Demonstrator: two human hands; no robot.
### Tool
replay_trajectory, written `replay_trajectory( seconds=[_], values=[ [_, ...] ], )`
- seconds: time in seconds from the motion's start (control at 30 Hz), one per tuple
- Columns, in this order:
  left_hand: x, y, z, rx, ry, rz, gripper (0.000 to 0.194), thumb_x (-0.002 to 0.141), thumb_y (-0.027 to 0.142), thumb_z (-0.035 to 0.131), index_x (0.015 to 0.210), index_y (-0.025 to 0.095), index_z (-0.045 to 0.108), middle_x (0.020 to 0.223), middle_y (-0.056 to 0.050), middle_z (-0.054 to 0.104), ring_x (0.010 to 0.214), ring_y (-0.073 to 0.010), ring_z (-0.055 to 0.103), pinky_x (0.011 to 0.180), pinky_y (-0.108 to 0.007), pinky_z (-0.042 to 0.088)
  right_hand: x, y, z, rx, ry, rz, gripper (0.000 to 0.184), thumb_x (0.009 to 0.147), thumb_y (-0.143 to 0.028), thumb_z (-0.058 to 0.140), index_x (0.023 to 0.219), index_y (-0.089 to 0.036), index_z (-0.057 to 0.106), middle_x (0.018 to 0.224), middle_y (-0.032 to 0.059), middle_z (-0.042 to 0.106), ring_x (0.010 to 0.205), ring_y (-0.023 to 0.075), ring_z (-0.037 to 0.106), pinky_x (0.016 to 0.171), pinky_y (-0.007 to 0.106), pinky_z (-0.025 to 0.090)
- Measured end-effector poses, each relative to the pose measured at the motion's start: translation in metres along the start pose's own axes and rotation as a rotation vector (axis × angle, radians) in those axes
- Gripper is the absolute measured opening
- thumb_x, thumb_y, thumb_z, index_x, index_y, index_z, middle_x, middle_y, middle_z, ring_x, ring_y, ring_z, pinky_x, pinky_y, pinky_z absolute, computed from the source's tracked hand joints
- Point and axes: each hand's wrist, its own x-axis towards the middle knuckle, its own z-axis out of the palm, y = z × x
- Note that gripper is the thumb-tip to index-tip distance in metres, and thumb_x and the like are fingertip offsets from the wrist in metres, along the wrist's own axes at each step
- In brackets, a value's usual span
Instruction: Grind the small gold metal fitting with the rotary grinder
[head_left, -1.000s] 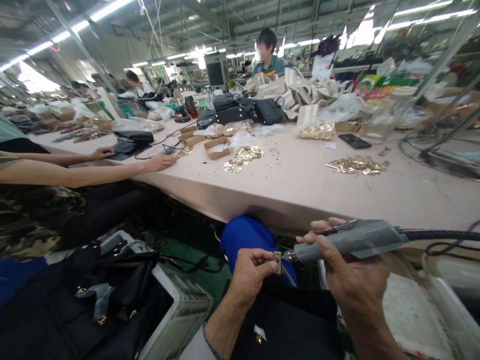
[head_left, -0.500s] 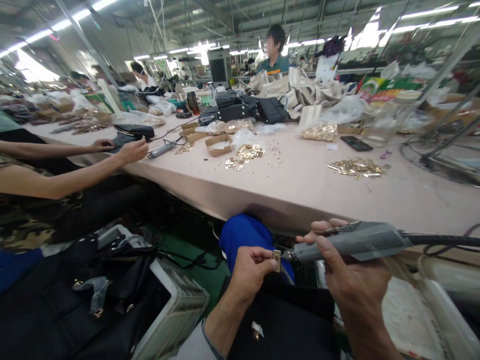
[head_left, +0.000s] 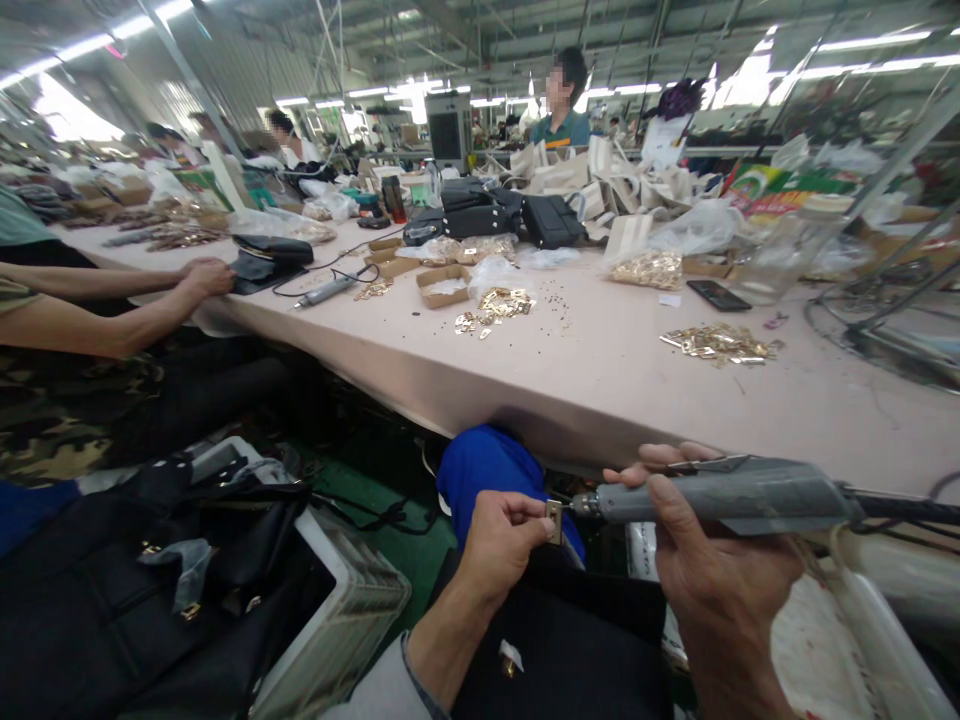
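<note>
Between thumb and fingers, my left hand pinches a small gold metal plate with a slot in it. My right hand is wrapped round a grey electric screwdriver, lying nearly level. Its bit points left and its tip is at the plate or just beside it; I cannot tell if they touch. Below the hands a black bag lies across my lap, with a small gold fitting and a white scrap on it.
A pale table runs in front, bearing piles of gold plates, a phone and black bags. At left, a crate holds black bags. A co-worker's hands touch a black bag. A cable trails right.
My right hand has drawn the screwdriver slightly right, while my left hand stays nearly still with the plate. The co-worker's hands have come together at the edge of their bag.
</note>
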Motion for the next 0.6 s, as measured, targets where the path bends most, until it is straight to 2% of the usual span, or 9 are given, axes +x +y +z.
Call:
replay_trajectory(
  seconds=[0.2, 0.33, 0.47, 0.6],
  values=[
    [0.0008, -0.0029, -0.0011, 0.034, 0.003, 0.009, 0.020, 0.061, 0.022, 0.081, 0.077, 0.010, 0.083, 0.074, -0.011, 0.080, 0.062, -0.0187, 0.068, 0.063, -0.027, 0.048, -0.0007, -0.0020, 0.0019, -0.005, -0.021, 0.026, 0.043, 0.082, -0.028, 0.090, 0.116, -0.018, 0.064, 0.107, 0.0099, 0.075, 0.079, 0.0277, 0.079, 0.087, 0.053, 0.068],
    [-0.0007, 0.0000, 0.0000, 0.014, -0.003, 0.006, 0.022, 0.060, 0.023, 0.082, 0.078, 0.011, 0.084, 0.075, -0.011, 0.081, 0.063, -0.0187, 0.069, 0.064, -0.027, 0.048, -0.0025, -0.0003, -0.0011, -0.067, -0.083, -0.020, 0.040, 0.084, -0.026, 0.088, 0.116, -0.017, 0.065, 0.108, 0.0109, 0.075, 0.078, 0.0284, 0.079, 0.085, 0.054, 0.068],
    [-0.0021, 0.0036, 0.0003, 0.010, -0.014, 0.001, 0.025, 0.060, 0.024, 0.083, 0.080, 0.010, 0.084, 0.077, -0.012, 0.081, 0.066, -0.0199, 0.071, 0.068, -0.029, 0.051, -0.0038, 0.0011, -0.0036, -0.096, -0.141, 0.000, 0.039, 0.086, -0.027, 0.086, 0.118, -0.018, 0.065, 0.110, 0.0109, 0.076, 0.082, 0.0293, 0.080, 0.089, 0.057, 0.067],
    [-0.0028, 0.0046, -0.0009, 0.023, -0.027, 0.004, 0.026, 0.061, 0.023, 0.082, 0.082, 0.008, 0.084, 0.078, -0.013, 0.081, 0.066, -0.0202, 0.071, 0.067, -0.028, 0.051, -0.0039, 0.0056, -0.0035, -0.093, -0.122, -0.042, 0.040, 0.085, -0.028, 0.087, 0.118, -0.017, 0.066, 0.108, 0.0111, 0.076, 0.080, 0.0289, 0.080, 0.086, 0.055, 0.068]
  ],
)
